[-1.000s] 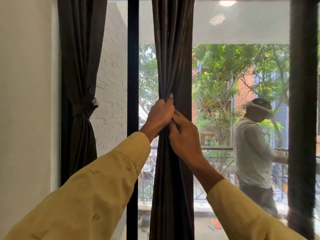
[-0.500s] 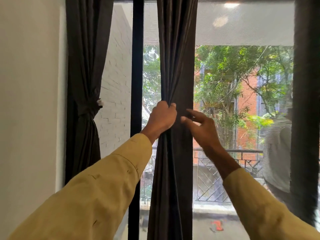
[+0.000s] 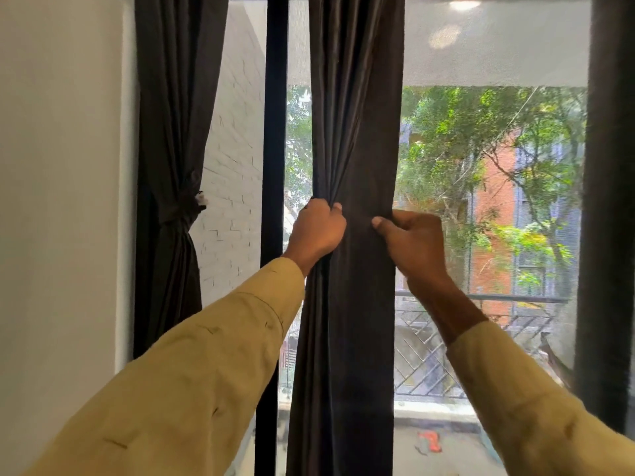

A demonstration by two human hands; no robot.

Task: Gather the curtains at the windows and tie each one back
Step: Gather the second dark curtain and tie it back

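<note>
Middle curtain (image 3: 354,132) hangs at window (image 3: 481,166). Left hand (image 3: 318,231) fisted round gathered folds; right hand (image 3: 412,242) pinches right edge, fingers (image 3: 412,219) curled. Risk: pinch slips, edge falls back, bundle spreads before tying.

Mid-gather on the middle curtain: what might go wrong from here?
The left hand grips only the left folds of the middle curtain; the flat right part could slip free while the right hand pinches its edge.
No tie shows near either hand; letting go to fetch one may spill the bundle.

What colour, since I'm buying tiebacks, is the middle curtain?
Plain dark grey curtain; head view shows it best.
</note>
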